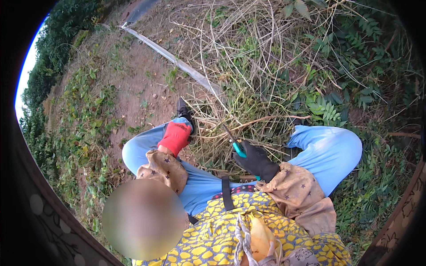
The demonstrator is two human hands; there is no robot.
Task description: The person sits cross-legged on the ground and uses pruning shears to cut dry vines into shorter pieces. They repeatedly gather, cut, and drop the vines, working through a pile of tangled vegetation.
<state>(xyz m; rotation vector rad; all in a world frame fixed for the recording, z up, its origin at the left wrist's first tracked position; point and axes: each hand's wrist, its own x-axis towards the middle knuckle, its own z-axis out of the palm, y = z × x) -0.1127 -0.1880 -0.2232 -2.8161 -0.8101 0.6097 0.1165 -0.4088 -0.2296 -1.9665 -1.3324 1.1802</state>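
My left hand (pixel 174 138), in a red glove, is by my bent left knee and dark shoe (pixel 183 109); its fingertips are hard to make out. In a black glove, my right hand (pixel 254 160) grips a teal-handled cutting tool (pixel 238 148), its narrow metal blade angled up and left over cut dry stems (pixel 208 124). A thin brown branch (pixel 266 119) lies across the stems between my legs, just beyond the blade.
A long pale pole or strip (pixel 173 57) lies diagonally on bare soil (pixel 133 88) ahead. Dry grass (pixel 239 40) and leafy plants (pixel 324 106) spread at the right, low green plants (pixel 88 115) at the left, with dark bushes (pixel 49 62) beyond.
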